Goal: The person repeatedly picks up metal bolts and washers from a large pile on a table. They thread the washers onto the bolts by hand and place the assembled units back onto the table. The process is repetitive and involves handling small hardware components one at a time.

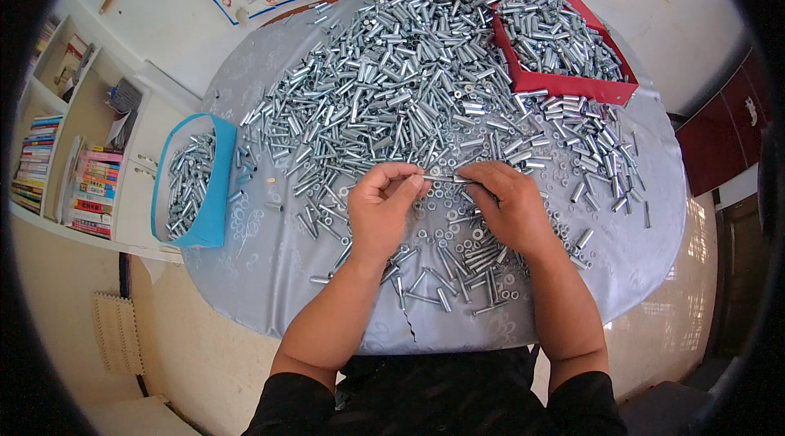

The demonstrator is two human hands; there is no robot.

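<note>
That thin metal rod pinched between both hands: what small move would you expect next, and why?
Probably a short slide of the right hand toward the left hand, pushing a small part along the thin metal rod. Both hands pinch its ends above loose washers, with a heap of sleeves behind.

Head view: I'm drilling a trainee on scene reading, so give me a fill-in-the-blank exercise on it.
1. The left hand and right hand together hold one thin silver metal ____ between their fingertips.
2. The blue plastic bin of metal parts sits on the person's ____ side.
3. The tray at the table's far right edge is ____ in colour.

Missing words: bolt; left; red
</note>
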